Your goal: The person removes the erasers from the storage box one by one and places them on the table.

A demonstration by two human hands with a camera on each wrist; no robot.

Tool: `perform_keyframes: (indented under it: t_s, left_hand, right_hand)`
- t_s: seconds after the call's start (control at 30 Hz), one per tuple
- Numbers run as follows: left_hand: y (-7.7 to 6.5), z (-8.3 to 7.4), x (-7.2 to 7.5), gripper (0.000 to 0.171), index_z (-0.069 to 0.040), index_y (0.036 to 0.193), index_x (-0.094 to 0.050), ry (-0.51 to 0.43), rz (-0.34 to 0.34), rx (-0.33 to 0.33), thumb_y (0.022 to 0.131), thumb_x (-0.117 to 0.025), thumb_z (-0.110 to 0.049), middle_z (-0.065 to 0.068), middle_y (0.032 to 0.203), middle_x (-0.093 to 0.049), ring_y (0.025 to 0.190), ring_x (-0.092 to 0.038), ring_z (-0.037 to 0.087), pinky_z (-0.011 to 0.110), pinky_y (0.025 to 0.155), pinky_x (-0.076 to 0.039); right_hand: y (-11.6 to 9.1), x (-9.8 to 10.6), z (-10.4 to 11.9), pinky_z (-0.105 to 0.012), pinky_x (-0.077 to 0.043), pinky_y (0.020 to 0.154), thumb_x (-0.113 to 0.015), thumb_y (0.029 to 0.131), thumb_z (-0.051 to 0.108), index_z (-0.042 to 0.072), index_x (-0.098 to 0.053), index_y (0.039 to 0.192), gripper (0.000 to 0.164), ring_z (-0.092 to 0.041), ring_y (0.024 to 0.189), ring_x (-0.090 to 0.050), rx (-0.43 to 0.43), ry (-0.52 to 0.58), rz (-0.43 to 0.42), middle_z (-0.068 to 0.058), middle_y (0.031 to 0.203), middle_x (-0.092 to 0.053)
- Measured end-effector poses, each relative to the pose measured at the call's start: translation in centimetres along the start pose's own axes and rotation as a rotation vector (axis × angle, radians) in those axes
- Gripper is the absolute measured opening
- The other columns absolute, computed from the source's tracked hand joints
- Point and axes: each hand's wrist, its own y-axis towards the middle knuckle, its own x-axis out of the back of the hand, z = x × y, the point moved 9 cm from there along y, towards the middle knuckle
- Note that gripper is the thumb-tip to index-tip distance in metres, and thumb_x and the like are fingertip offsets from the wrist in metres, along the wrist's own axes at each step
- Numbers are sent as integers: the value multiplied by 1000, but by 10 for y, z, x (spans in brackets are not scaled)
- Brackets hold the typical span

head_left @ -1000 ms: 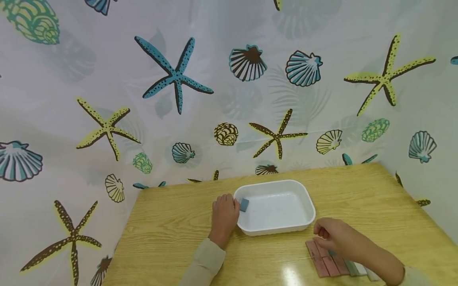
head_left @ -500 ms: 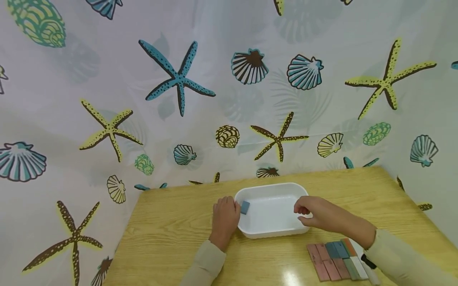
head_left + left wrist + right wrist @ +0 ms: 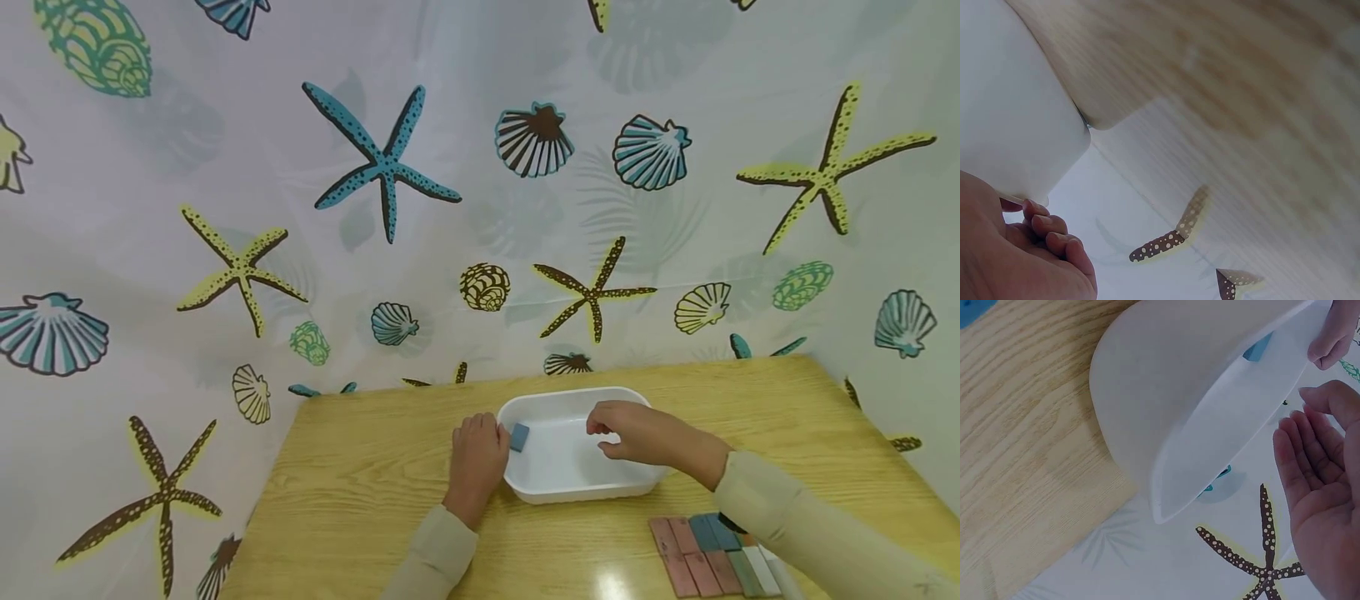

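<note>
A white plastic tub (image 3: 558, 493) stands on the wooden table, a small blue tile (image 3: 519, 437) lying inside at its left end. My left hand (image 3: 477, 458) grips the tub's left rim, thumb over the edge and curled fingers outside, as the left wrist view shows with the rim (image 3: 1013, 199) between them. My right hand (image 3: 637, 432) hovers above the right half of the tub. Its fingers are loosely bent, with a gap to the thumb and nothing between them in the right wrist view, where the palm (image 3: 1322, 506) faces the camera.
Several flat tiles lie in rows at the front right: pink tiles (image 3: 682, 558), blue tiles (image 3: 712, 532), a grey-green tile (image 3: 744, 573) and a white tile (image 3: 762, 571). My right sleeve (image 3: 795, 508) overlaps some. A patterned curtain (image 3: 420, 275) hangs behind the table.
My right hand has moved left and away from me, from over the tiles to above the tub, uncovering part of the tile rows. The left hand stays on the rim.
</note>
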Motion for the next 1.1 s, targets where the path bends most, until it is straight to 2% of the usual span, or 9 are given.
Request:
perform_keyframes:
  t_s: [0.17, 0.37, 0.63, 0.77, 0.87, 1.1]
  left_hand:
    - [1, -1, 4, 25, -10, 80, -49, -4, 8, 1, 96, -42, -27, 1, 74, -45, 75, -45, 20, 36, 69, -34]
    - [3, 0, 4, 25, -10, 81, -50, -9, 19, 12, 96, -41, -29, 0, 74, -44, 74, -43, 18, 34, 69, -33]
    - [5, -1, 4, 25, -10, 80, -50, 9, 9, -2, 96, -42, -29, -1, 74, -44, 76, -44, 18, 34, 69, -33]
    - [4, -2, 6, 26, -12, 76, -47, 18, -26, -27, 95, -43, -27, -1, 71, -42, 72, -44, 18, 34, 67, -33]
    - [3, -2, 7, 27, -13, 73, -45, 15, -40, -39, 95, -43, -27, -1, 69, -40, 70, -42, 18, 34, 66, -32]
    - [0, -3, 7, 27, -14, 71, -43, 31, -64, -58, 95, -44, -27, -2, 67, -39, 68, -42, 18, 33, 64, -32]
  right_hand:
    - [23, -3, 4, -30, -47, 71, -69, 81, 11, 12, -63, 95, 15, -13, 80, -56, 52, -57, -8, -1, 90, -60]
    - [51, -12, 4, -30, -47, 73, -68, 81, 8, 9, -64, 99, 18, -13, 83, -56, 66, -75, 48, -2, 94, -60]
    - [83, -40, 9, -27, -47, 77, -69, 81, 8, 8, -66, 100, 19, -11, 85, -57, 152, -160, 93, -1, 94, -62]
    - [96, -56, 13, -26, -47, 77, -70, 80, 8, 9, -67, 101, 21, -12, 87, -58, 203, -264, 106, 0, 93, -62]
    - [104, -66, 14, -26, -47, 75, -69, 79, 8, 10, -68, 99, 20, -13, 84, -58, 211, -334, 118, 1, 90, -61]
    - [115, -79, 13, -26, -47, 72, -67, 79, 5, 12, -68, 96, 19, -13, 84, -57, 194, -375, 127, 1, 92, -62]
